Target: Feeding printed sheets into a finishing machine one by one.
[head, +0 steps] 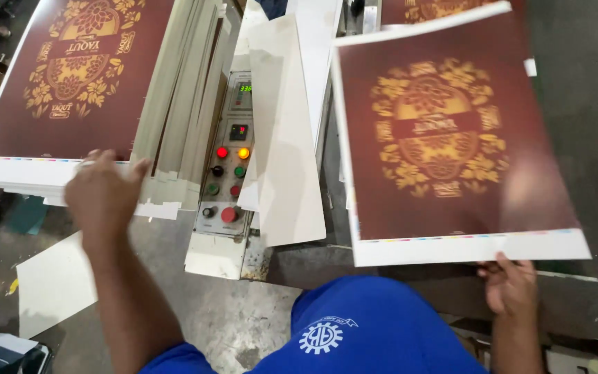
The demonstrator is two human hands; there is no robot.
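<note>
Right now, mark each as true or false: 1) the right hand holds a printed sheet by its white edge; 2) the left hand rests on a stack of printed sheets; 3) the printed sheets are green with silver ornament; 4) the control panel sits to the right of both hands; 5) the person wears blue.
1) True: the right hand grips the dark red printed sheet at its white lower margin.
2) True: the left hand lies on the corner of the stack of sheets.
3) False: they are dark red with gold ornament.
4) False: the control panel stands between the hands.
5) True: blue clothing.
</note>
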